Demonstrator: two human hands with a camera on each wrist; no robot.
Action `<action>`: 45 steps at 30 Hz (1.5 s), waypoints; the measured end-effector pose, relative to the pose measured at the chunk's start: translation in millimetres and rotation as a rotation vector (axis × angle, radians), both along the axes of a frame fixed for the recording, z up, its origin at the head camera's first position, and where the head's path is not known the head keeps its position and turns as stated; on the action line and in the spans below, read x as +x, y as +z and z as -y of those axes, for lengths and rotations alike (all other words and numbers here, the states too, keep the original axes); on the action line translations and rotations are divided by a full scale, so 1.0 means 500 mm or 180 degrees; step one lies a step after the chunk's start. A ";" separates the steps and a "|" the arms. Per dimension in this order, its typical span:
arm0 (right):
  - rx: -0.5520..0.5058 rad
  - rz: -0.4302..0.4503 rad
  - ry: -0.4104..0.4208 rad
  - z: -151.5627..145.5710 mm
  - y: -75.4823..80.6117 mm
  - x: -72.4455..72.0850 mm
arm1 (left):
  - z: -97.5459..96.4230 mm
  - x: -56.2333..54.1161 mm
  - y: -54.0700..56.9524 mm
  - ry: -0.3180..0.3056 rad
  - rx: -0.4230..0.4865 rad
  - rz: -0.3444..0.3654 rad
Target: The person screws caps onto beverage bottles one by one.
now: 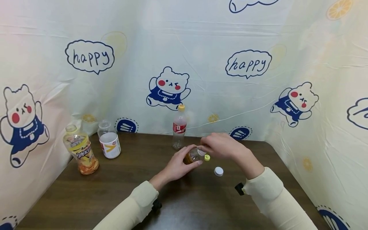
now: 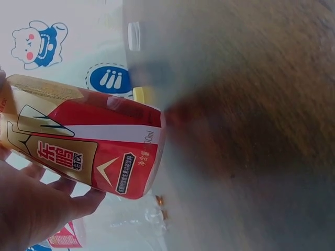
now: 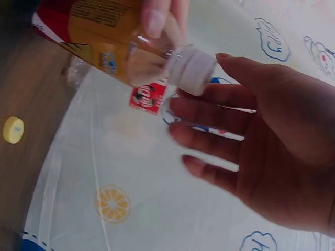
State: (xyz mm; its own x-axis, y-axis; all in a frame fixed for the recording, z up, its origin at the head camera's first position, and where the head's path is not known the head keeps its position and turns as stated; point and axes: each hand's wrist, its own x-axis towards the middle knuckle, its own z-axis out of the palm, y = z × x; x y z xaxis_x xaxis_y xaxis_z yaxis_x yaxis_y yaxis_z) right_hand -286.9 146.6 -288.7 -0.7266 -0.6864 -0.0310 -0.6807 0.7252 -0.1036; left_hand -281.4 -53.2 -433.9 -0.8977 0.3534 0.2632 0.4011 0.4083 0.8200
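Observation:
My left hand [image 1: 179,164] grips a drink bottle [image 2: 99,138] with a gold and red label, tilted above the table. In the right wrist view its neck carries a white cap [image 3: 192,70]. The thumb and index finger of my right hand [image 3: 261,120] lie on either side of that cap and pinch it; the other fingers are spread below. From the head view, the right hand [image 1: 221,146] bends over the bottle's top and partly hides it. A yellow cap [image 1: 207,157] and a loose white cap [image 1: 218,171] lie on the table near the hands.
A clear bottle with a red label and yellow cap [image 1: 179,129] stands behind the hands. At the left are an uncapped bottle with a yellow label [image 1: 81,151] and an uncapped bottle with a white label [image 1: 110,142]. Printed cloth [image 1: 201,38] surrounds the brown table [image 1: 95,198].

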 end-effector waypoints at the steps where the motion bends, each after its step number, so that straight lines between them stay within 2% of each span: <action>1: -0.0019 0.0046 -0.0008 0.000 0.002 0.001 | 0.000 0.000 0.000 -0.0008 0.0006 -0.0002; 6: -0.0122 0.0253 0.0125 -0.001 0.007 0.006 | 0.003 0.000 -0.005 0.0016 0.0079 0.0056; 11: -0.0140 0.0290 0.0212 0.003 0.004 0.007 | 0.005 0.000 -0.005 0.0031 0.0071 0.0070; 20: -0.0162 0.0151 0.0217 0.004 -0.009 0.002 | 0.008 0.003 -0.007 -0.0016 0.0057 0.0077; 27: -0.0072 -0.0043 0.0073 0.009 -0.012 0.010 | 0.006 0.004 -0.008 0.0018 0.0018 0.0083; 33: -0.0098 -0.0104 0.0001 0.011 -0.010 0.012 | 0.005 0.008 -0.003 0.0051 0.0049 -0.0028; 40: -0.0324 0.0090 0.0073 -0.003 -0.019 0.000 | 0.008 0.013 -0.006 0.0097 0.0185 -0.0088; 45: -0.0462 0.0237 0.0191 -0.015 -0.019 -0.001 | 0.027 0.009 0.000 0.0245 0.0293 -0.0105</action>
